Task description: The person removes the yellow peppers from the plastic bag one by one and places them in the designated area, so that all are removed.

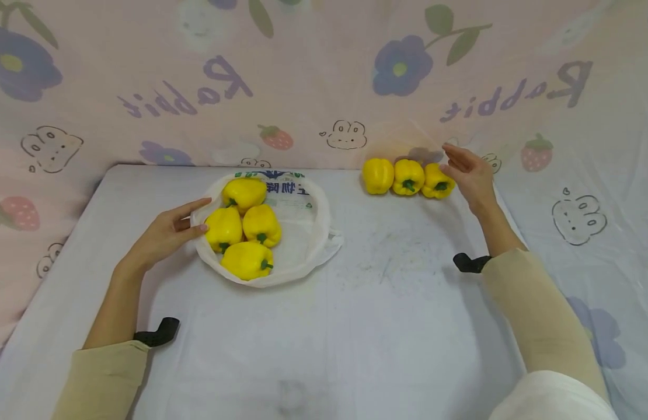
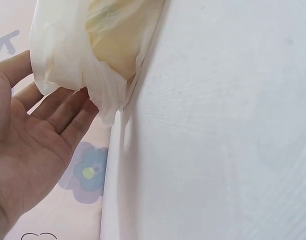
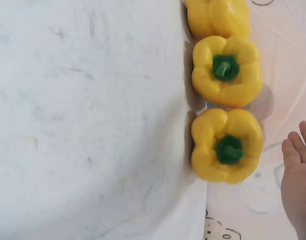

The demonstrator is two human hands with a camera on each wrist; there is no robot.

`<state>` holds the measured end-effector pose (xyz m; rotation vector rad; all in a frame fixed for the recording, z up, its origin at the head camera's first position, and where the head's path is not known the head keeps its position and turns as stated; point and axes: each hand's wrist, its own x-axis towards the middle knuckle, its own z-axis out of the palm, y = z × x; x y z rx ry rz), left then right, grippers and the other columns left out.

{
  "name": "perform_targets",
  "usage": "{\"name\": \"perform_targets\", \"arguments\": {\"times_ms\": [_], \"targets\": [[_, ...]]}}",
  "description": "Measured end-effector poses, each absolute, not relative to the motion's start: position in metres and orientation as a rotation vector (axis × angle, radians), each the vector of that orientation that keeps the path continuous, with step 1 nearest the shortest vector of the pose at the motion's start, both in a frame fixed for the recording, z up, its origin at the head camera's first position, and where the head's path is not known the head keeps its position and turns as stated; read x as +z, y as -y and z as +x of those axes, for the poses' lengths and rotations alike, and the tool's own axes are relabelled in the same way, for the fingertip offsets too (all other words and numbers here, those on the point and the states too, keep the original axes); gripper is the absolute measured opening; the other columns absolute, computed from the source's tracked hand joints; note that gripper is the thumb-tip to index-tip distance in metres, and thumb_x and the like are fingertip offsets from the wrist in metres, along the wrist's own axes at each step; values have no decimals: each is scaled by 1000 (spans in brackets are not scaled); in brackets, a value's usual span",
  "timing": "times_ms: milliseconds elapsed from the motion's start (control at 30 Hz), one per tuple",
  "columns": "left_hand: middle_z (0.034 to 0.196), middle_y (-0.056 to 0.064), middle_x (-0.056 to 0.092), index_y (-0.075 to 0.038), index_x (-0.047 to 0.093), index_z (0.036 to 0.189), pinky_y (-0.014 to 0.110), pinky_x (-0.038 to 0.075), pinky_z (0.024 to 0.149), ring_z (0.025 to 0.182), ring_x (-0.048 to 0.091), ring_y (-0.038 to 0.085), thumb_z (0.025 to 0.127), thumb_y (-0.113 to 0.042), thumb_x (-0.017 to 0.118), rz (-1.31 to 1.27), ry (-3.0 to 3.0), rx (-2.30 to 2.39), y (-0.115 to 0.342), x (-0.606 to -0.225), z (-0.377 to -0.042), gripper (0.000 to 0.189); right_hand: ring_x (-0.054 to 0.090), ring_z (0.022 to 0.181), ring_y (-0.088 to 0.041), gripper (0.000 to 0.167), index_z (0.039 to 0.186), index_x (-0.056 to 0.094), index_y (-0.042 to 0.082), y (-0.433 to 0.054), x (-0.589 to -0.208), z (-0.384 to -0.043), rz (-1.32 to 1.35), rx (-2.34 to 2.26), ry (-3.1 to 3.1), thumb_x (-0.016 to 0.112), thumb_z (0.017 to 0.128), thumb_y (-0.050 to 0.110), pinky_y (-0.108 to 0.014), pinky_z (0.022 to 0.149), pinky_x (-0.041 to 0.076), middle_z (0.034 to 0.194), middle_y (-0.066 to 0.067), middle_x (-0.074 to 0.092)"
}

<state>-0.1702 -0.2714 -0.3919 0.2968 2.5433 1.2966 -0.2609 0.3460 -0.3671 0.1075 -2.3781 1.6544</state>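
Observation:
A white plastic bag (image 1: 303, 256) with printed writing lies spread on the table, its mouth a round rolled rim. Several yellow bell peppers (image 1: 262, 225) rest in its left half. My left hand (image 1: 169, 230) holds the bag's left rim with thumb and fingers; in the left wrist view, the plastic hides the fingertips. Three more yellow bell peppers (image 1: 408, 177) stand in a row at the table's back edge. My right hand (image 1: 471, 178) is raised just right of the rightmost bell pepper (image 3: 227, 146), fingers extended and holding nothing. Whether it touches that pepper I cannot tell.
The white table (image 1: 387, 326) has faint dark smudges. Behind it hangs a pink cloth (image 1: 303, 70) printed with rabbits, flowers and strawberries. A black wrist mount (image 1: 158, 332) sticks out from the left sleeve, another black mount (image 1: 471, 263) from the right.

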Motion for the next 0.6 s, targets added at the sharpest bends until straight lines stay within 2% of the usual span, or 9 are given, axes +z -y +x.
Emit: {"name": "perform_targets", "arguments": {"times_ms": [67,167,300,400,600], "targets": [[160,17,28,-24,33,157,53,44,102,132,46,43,99,-35,63,287,-2541,1301,271,-392,-170,66,46,137,-22,46,139,56,3,-341,-363,-259,144,1634,2407,67,94,8,-29,112,34,145,-7,54],[160,15,28,-25,35,156,52,43,102,133,46,40,98,-37,63,274,-2551,1305,271,-393,-171,65,45,137,-23,47,140,55,3,-332,-359,-255,205,1631,2436,67,95,10,-29,112,34,146,-9,52],[160,13,30,-25,36,155,29,49,96,130,48,37,98,-36,63,274,-2549,1321,271,-395,-170,64,44,138,-27,48,141,55,4,-321,-356,-248,263,1690,2436,68,95,11,-29,111,36,145,-10,52],[159,16,30,-23,35,156,13,48,85,127,50,38,99,-33,63,289,-2530,1347,270,-397,-170,64,43,138,-28,48,141,55,5,-312,-357,-245,306,1729,2438,68,95,10,-29,110,36,145,-8,53],[160,16,29,-21,34,156,10,47,81,123,52,33,99,-29,63,289,-2525,1367,270,-399,-171,64,45,137,-27,48,140,54,1,-289,-355,-239,408,1797,2433,68,94,6,-30,109,38,146,-13,50]]}}
